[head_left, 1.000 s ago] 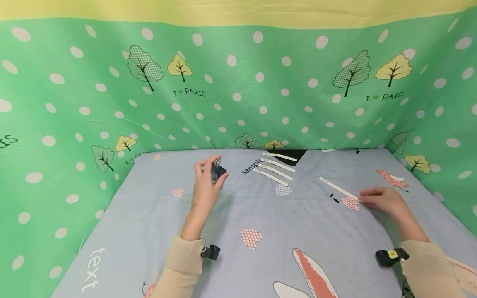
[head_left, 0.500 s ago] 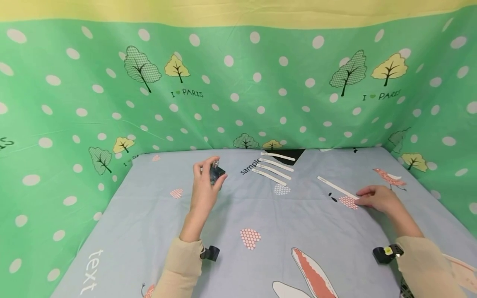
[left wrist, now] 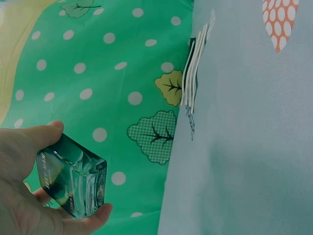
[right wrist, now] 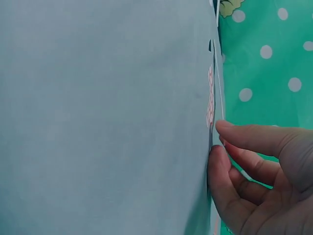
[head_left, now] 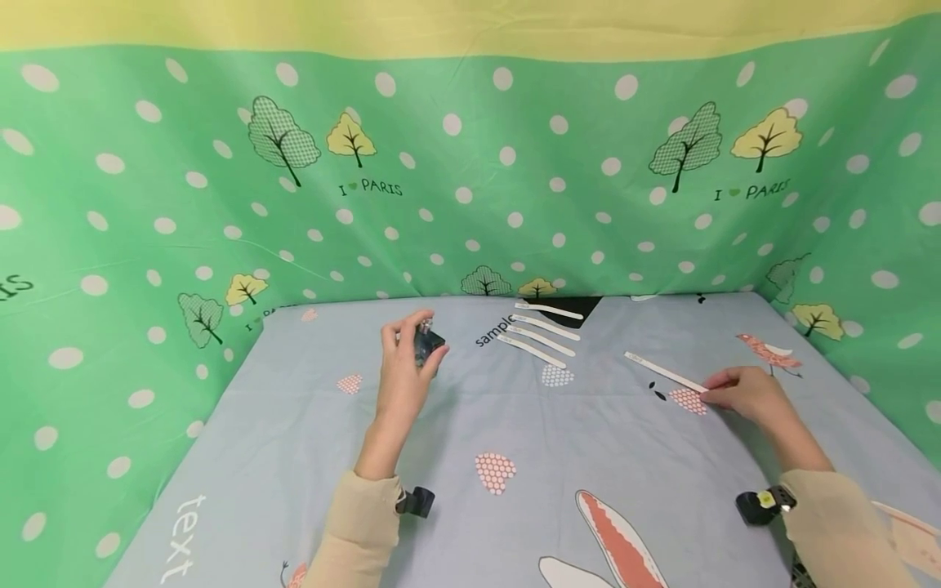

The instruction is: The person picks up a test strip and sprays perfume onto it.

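My left hand [head_left: 400,376] grips a small dark green glass perfume bottle [head_left: 426,345] above the left-middle of the cloth. In the left wrist view the perfume bottle [left wrist: 73,178] is tilted, with partly legible lettering on its side; fingers and thumb hold it at its edges. On the right, my right hand [head_left: 748,396] pinches one end of a white paper test strip [head_left: 665,373] between thumb and fingers. The strip's far end, with small print on it, points up and left. Edge-on in the right wrist view, the same strip [right wrist: 219,85] shows as a thin line.
Several more white test strips [head_left: 551,310] lie side by side at the back, partly over a black printed shape and beside the word "sample". A grey-blue printed cloth [head_left: 441,531] covers the surface. Behind it hangs a green dotted curtain [head_left: 441,163].
Both hands keep their hold and stay almost in place. The right hand and its strip shift very slightly left in the head view, partly because the view itself moves a little.
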A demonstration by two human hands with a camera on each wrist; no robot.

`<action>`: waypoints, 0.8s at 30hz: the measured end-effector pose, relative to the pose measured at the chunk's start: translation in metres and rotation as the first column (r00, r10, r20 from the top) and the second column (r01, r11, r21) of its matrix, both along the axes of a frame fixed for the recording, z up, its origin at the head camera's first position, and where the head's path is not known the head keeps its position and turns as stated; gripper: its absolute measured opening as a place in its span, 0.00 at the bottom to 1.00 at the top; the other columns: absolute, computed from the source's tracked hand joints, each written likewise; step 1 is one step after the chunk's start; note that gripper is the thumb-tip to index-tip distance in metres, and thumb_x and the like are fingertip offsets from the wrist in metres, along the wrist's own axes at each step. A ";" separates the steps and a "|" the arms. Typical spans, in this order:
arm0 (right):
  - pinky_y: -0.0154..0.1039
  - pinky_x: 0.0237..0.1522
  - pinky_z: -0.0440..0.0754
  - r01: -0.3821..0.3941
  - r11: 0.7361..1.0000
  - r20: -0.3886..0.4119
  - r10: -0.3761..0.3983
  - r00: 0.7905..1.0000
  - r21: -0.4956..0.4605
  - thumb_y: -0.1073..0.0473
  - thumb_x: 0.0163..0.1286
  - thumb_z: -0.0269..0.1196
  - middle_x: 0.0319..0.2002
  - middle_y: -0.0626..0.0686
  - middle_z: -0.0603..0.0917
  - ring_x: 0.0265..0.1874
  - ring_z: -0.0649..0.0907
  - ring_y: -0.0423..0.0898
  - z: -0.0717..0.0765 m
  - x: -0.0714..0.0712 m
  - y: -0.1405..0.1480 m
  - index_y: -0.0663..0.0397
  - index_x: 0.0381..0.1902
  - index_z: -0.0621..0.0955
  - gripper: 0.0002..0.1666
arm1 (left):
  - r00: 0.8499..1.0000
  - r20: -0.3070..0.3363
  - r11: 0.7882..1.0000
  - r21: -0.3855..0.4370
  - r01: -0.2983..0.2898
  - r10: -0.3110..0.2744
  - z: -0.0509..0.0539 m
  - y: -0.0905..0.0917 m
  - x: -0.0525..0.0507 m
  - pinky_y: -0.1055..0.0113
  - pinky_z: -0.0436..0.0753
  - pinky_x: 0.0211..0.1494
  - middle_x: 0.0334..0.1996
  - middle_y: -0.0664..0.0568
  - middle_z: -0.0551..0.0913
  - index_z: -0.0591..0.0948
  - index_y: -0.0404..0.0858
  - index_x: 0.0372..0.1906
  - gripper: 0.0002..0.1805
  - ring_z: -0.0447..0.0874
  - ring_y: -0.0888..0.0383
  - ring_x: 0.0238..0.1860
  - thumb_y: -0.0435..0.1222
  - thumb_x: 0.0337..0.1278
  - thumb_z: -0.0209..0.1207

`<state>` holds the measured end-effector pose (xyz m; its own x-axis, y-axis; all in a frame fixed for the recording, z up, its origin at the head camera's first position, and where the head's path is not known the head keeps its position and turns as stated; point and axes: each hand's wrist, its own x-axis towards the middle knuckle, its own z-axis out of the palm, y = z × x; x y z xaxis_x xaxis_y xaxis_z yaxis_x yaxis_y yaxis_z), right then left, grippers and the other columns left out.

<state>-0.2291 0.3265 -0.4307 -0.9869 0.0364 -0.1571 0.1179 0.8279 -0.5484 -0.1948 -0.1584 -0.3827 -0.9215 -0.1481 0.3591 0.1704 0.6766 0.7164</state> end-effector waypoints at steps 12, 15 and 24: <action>0.36 0.27 0.75 -0.005 1.000 -0.148 0.002 0.989 -0.018 0.54 0.67 0.67 0.33 0.59 0.86 0.28 0.79 0.43 0.010 -0.002 -0.014 0.68 0.47 0.83 0.20 | 1.000 0.002 1.000 0.001 0.001 -0.001 0.001 0.001 0.000 0.48 0.87 0.50 0.60 0.41 0.62 0.66 0.58 0.69 0.29 0.78 0.36 0.56 0.43 0.67 0.61; 0.36 0.27 0.75 -0.011 1.000 -0.214 0.008 0.977 -0.012 0.55 0.66 0.68 0.35 0.61 0.87 0.28 0.79 0.42 0.015 -0.003 -0.023 0.66 0.45 0.84 0.18 | 1.000 0.003 1.000 -0.002 0.000 0.000 0.001 0.001 0.000 0.48 0.87 0.49 0.60 0.41 0.62 0.66 0.58 0.69 0.29 0.78 0.36 0.56 0.43 0.67 0.61; 0.35 0.28 0.76 -0.041 0.998 -0.315 0.026 0.949 -0.038 0.58 0.64 0.69 0.36 0.62 0.88 0.30 0.81 0.44 0.035 -0.005 -0.056 0.64 0.42 0.85 0.14 | 1.000 0.003 1.000 -0.003 0.001 -0.001 0.001 0.002 0.000 0.47 0.88 0.50 0.60 0.40 0.62 0.67 0.58 0.69 0.29 0.79 0.35 0.56 0.43 0.66 0.62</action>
<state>-0.2345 0.2709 -0.3956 -0.9871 0.0025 0.1600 -0.0934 0.8028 -0.5888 -0.1952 -0.1561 -0.3819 -0.9229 -0.1460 0.3564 0.1686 0.6788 0.7147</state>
